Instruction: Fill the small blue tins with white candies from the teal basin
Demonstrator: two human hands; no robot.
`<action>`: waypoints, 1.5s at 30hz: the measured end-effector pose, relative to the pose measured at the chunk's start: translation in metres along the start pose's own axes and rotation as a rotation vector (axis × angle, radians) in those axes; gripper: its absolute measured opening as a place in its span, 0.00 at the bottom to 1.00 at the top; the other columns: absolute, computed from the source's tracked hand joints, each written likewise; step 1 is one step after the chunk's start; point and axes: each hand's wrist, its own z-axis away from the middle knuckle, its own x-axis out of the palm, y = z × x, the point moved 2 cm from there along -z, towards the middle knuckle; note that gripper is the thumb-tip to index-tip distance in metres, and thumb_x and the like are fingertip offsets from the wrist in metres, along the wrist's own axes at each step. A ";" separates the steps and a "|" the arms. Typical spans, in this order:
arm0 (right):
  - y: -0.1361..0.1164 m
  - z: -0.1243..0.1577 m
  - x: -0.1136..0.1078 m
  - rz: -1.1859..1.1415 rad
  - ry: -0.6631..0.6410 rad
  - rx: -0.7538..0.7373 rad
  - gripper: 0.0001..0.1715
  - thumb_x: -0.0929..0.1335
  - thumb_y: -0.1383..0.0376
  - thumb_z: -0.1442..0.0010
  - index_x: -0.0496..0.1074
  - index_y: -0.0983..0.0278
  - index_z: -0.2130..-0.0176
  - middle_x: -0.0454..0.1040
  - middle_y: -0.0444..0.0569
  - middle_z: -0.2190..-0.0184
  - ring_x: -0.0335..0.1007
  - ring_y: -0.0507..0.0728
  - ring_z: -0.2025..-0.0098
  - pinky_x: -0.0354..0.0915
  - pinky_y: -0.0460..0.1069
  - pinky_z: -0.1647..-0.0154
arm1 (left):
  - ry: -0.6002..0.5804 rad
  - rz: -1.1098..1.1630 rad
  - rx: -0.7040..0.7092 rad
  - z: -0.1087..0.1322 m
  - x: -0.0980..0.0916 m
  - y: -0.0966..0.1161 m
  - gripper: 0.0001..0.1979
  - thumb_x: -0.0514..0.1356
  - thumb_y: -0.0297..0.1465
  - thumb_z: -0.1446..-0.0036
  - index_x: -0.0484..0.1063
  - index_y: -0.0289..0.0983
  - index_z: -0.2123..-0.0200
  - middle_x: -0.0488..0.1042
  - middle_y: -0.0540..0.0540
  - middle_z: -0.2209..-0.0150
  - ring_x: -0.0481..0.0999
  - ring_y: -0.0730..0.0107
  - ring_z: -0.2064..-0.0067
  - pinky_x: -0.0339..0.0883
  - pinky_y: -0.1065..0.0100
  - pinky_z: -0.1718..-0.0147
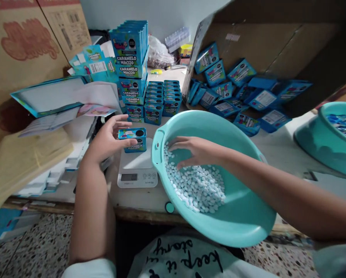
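Note:
My left hand [112, 137] is around the left side of a small blue box [134, 141] labelled "Caramelo Macizo". Its thumb crosses the box's front, while the other fingers stretch apart above and behind; I cannot tell how firmly they touch. The box is at the back of a white digital scale [137, 179], whose display reads 0.0. Inside a large turquoise bowl [242, 216], my right hand [196, 150] reaches over a heap of small pale candies [201, 189]. Its fingers and thumb are apart, with the fingertips at the candies by the bowl's left wall.
Behind the scale rise stacked blue boxes [129, 50] and rows of smaller ones [154, 110]. A cardboard carton [265, 42] at right holds several jumbled blue boxes. Flat printed cartons and papers [57, 96] crowd the left. Another turquoise tub [326, 143] stands far right.

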 end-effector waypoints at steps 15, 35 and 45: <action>0.019 0.002 0.004 0.043 0.041 -0.065 0.36 0.78 0.49 0.44 0.76 0.66 0.44 0.72 0.62 0.40 0.71 0.68 0.39 0.66 0.58 0.38 | 0.295 0.151 0.220 -0.003 -0.008 0.000 0.31 0.66 0.57 0.49 0.78 0.36 0.57 0.81 0.41 0.58 0.81 0.64 0.56 0.75 0.66 0.55; 0.021 0.003 -0.002 0.072 0.564 0.044 0.20 0.64 0.56 0.30 0.77 0.65 0.65 0.79 0.57 0.65 0.77 0.61 0.61 0.70 0.54 0.57 | 0.369 0.159 0.214 -0.005 -0.010 -0.003 0.25 0.68 0.53 0.48 0.77 0.37 0.60 0.81 0.44 0.63 0.81 0.66 0.61 0.76 0.67 0.62; 0.032 0.017 -0.004 0.081 0.817 0.241 0.13 0.67 0.56 0.35 0.76 0.62 0.62 0.77 0.52 0.62 0.75 0.62 0.58 0.70 0.54 0.57 | 0.381 0.128 0.166 -0.008 -0.011 -0.006 0.20 0.68 0.49 0.46 0.78 0.39 0.61 0.81 0.45 0.64 0.81 0.66 0.61 0.76 0.66 0.61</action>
